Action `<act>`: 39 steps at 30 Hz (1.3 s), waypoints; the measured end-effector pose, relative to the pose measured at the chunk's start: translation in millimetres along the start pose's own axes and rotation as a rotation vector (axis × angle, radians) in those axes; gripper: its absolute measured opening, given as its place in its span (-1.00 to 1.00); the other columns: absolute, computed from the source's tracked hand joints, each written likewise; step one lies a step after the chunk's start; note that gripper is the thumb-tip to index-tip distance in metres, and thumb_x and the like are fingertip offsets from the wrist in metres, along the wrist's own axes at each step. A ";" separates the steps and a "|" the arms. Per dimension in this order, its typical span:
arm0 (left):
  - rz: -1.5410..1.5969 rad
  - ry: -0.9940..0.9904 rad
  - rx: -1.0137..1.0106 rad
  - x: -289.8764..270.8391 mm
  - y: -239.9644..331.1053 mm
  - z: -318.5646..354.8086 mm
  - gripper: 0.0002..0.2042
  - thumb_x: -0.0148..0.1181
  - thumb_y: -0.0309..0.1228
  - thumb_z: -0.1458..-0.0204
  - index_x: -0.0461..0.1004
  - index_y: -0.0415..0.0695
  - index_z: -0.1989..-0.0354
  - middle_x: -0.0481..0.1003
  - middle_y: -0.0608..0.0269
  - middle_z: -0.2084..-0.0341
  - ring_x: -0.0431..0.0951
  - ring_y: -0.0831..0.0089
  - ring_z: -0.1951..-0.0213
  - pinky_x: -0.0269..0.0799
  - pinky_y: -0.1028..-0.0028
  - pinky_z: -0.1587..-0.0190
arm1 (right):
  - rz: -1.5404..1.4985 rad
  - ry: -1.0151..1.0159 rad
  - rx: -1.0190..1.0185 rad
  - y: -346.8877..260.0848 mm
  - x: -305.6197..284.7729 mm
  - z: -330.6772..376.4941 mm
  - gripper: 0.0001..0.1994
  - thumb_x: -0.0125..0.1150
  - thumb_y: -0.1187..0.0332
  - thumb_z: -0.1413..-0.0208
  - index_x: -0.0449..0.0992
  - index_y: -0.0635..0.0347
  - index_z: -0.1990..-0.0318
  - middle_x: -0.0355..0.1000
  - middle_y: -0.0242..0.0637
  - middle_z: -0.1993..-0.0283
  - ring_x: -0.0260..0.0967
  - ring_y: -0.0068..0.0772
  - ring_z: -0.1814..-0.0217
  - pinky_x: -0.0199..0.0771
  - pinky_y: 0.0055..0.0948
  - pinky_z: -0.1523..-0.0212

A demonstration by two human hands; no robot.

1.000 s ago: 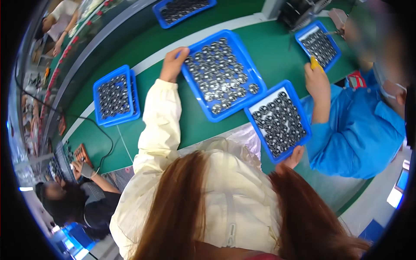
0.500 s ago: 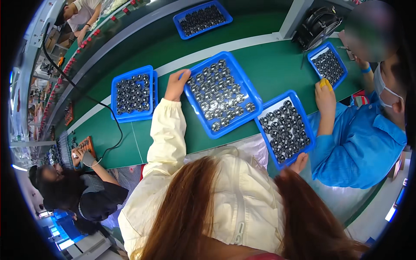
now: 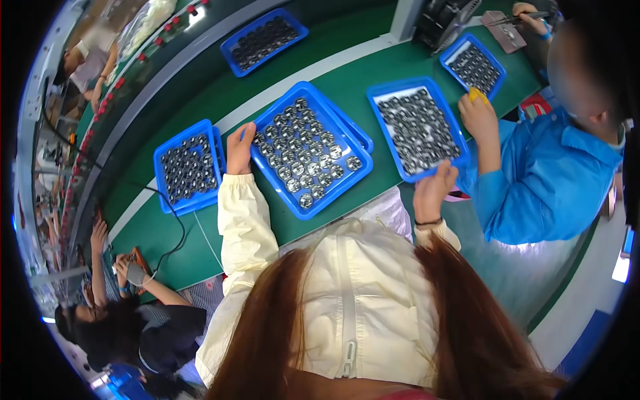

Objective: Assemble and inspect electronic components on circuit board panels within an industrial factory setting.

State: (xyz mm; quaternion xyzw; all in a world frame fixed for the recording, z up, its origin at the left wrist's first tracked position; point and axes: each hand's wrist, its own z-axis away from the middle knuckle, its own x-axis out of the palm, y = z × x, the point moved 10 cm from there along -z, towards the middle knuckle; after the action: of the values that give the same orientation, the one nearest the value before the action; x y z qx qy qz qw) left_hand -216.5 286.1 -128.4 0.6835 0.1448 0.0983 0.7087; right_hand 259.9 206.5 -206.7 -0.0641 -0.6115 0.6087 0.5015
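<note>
My left hand (image 3: 240,148) is closed on the left rim of a blue plastic tray (image 3: 338,194), its thumb over the edge. Round, shiny metal parts (image 3: 293,152) are spread inside in loose rows. A second blue tray (image 3: 357,132) peeks out under its right side. To the right, my right hand (image 3: 435,192) is closed at the near edge of another blue tray (image 3: 388,137), full of similar dark metal parts on a white lining. That tray is slightly blurred.
Stacked blue trays (image 3: 219,157) of parts stand at left on the green bench (image 3: 267,230). Another tray (image 3: 303,32) lies at the back. A co-worker in blue (image 3: 533,180) works at right beside a small tray (image 3: 443,63) and a black fan (image 3: 443,23). A cable (image 3: 175,212) hangs at left.
My right hand has carried its tray up and away from me, from the bench's front edge to over the bench. The left-hand tray now overlaps another tray. The whole view has shifted.
</note>
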 end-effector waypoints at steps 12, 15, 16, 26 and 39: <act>-0.082 -0.087 0.113 27.2 24.2 4.2 -0.74 0.08 -0.32 -0.03 0.46 -0.30 0.27 0.46 0.34 0.41 0.37 0.64 0.35 0.25 0.64 0.25 | -0.057 -0.002 -0.035 20.1 23.5 -22.6 -0.87 -0.15 0.40 -0.17 0.19 0.28 0.34 0.18 -0.36 0.33 0.10 -0.54 0.32 0.19 -0.51 0.26; -0.049 -0.059 0.210 33.1 37.3 14.3 -0.76 0.11 -0.34 0.00 0.49 -0.32 0.33 0.48 0.32 0.46 0.38 0.62 0.38 0.26 0.60 0.28 | 0.121 0.086 -0.096 28.8 20.3 -33.9 -0.83 -0.08 0.37 -0.14 0.22 0.33 0.34 0.19 -0.36 0.38 0.08 -0.56 0.36 0.18 -0.51 0.32; -0.069 -0.045 0.257 34.4 41.0 17.9 -0.75 0.11 -0.34 0.01 0.49 -0.32 0.33 0.49 0.31 0.46 0.39 0.61 0.38 0.27 0.60 0.28 | 0.233 0.121 -0.121 28.2 17.6 -36.8 -0.81 -0.03 0.35 -0.12 0.27 0.34 0.38 0.20 -0.37 0.45 0.09 -0.55 0.41 0.18 -0.49 0.36; -0.068 0.025 0.485 39.4 54.5 30.6 -0.74 0.12 -0.32 0.02 0.50 -0.28 0.27 0.51 0.22 0.42 0.41 0.55 0.31 0.29 0.55 0.17 | 0.577 -0.076 -0.377 22.2 -1.9 -87.7 -0.79 0.16 0.43 0.04 0.45 0.47 0.35 0.41 -0.22 0.36 0.22 -0.50 0.35 0.26 -0.49 0.31; -0.203 0.119 0.589 29.5 64.2 23.7 -0.77 0.14 -0.31 0.09 0.51 -0.24 0.39 0.47 0.06 0.21 0.47 0.20 0.17 0.31 0.41 0.10 | 0.534 -1.162 -0.757 -8.2 374.9 51.8 -0.79 0.02 0.41 0.00 0.44 0.30 0.22 0.43 -0.27 0.35 0.36 -0.49 0.31 0.33 -0.54 0.26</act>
State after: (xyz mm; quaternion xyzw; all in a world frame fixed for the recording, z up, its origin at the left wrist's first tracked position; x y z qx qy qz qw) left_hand -177.0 276.7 -65.9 0.8345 0.2757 0.0205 0.4767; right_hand 45.2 427.4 13.2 -0.0467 -0.9097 0.3936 -0.1241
